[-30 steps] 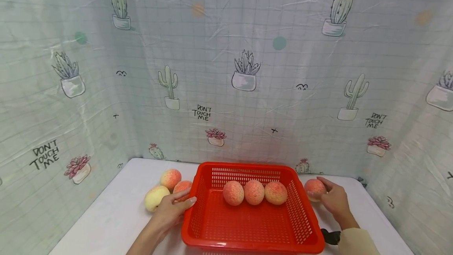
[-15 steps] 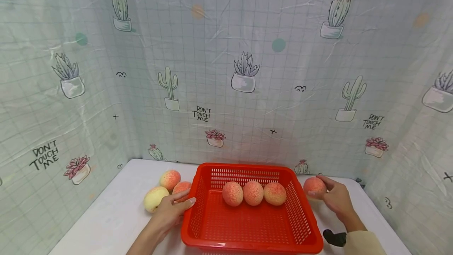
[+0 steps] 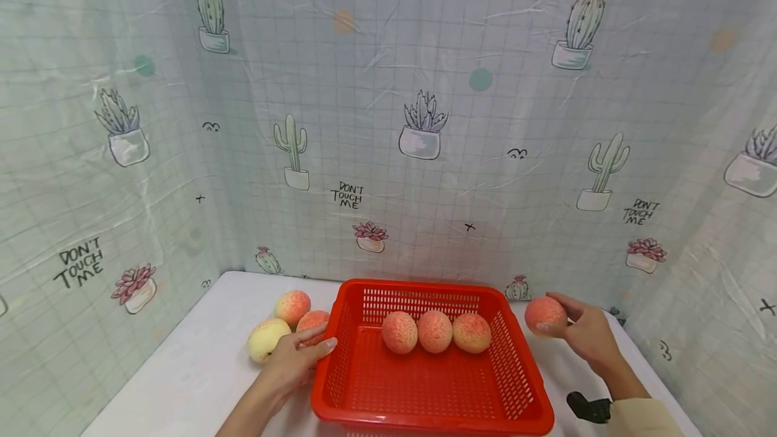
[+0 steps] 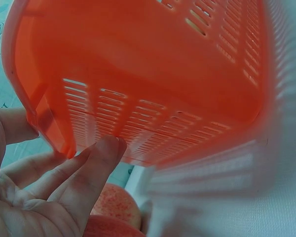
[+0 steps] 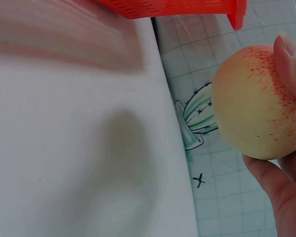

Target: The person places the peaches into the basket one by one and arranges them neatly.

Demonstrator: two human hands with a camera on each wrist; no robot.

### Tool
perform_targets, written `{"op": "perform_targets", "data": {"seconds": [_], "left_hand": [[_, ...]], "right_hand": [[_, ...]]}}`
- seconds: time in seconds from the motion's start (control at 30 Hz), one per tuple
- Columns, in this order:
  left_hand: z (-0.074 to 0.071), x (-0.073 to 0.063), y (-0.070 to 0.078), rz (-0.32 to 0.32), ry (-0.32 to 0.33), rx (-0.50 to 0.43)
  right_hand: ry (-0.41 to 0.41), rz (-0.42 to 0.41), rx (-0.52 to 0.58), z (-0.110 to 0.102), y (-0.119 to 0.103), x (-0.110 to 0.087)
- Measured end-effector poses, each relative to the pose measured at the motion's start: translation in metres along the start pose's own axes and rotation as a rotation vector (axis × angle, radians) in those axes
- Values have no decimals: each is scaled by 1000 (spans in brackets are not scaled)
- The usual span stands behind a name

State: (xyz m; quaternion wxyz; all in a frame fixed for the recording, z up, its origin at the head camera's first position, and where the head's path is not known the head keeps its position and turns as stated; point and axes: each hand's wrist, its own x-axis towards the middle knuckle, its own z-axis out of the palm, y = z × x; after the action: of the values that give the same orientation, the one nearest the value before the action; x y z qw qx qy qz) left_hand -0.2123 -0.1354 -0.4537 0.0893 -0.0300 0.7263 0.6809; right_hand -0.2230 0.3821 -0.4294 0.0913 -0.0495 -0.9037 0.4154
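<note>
A red plastic basket [image 3: 419, 383] with slotted walls stands on the white table, three peaches [image 3: 434, 331] lined up inside near its back wall. My left hand [image 3: 294, 363] grips the basket's left rim; in the left wrist view its fingers [image 4: 96, 163] reach along the outer wall below the lip. Right of the basket, my right hand [image 3: 587, 330] holds a peach [image 3: 544, 317] between thumb and fingers. That peach [image 5: 256, 106] is pale yellow with red speckles, and it is raised above the table, a shadow lying beneath.
Left of the basket lie three more peaches, one of them a pale yellow peach [image 3: 268, 340] beside my left hand. A curtain [image 3: 388, 120] printed with cacti hangs behind and at both sides of the white table [image 3: 176, 369]. A black strap [image 3: 587, 408] shows at my right wrist.
My right hand has lifted the peach off the table and moved it slightly to the right. The left hand and the basket have stayed in place.
</note>
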Motion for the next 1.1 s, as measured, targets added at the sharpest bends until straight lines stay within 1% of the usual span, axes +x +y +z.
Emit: {"op": "perform_targets", "data": {"seconds": [0.17,0.3,0.43,0.83,1.1], "left_hand": [[0,0,0,-10,11,10],[0,0,1,-20,14,17],[0,-1,2,-13,8,4],[1,0,1,-5,20,-4],[0,-2,1,-7,17,9]], "right_hand": [[-23,-17,12,-6,-8,-2],[-25,-40,20,-8,-15,-4],[-32,-69,33,-8,-23,-4],[-66,-134,18,-4,-43,-1],[-74,-195,57,2,-57,-3]]}}
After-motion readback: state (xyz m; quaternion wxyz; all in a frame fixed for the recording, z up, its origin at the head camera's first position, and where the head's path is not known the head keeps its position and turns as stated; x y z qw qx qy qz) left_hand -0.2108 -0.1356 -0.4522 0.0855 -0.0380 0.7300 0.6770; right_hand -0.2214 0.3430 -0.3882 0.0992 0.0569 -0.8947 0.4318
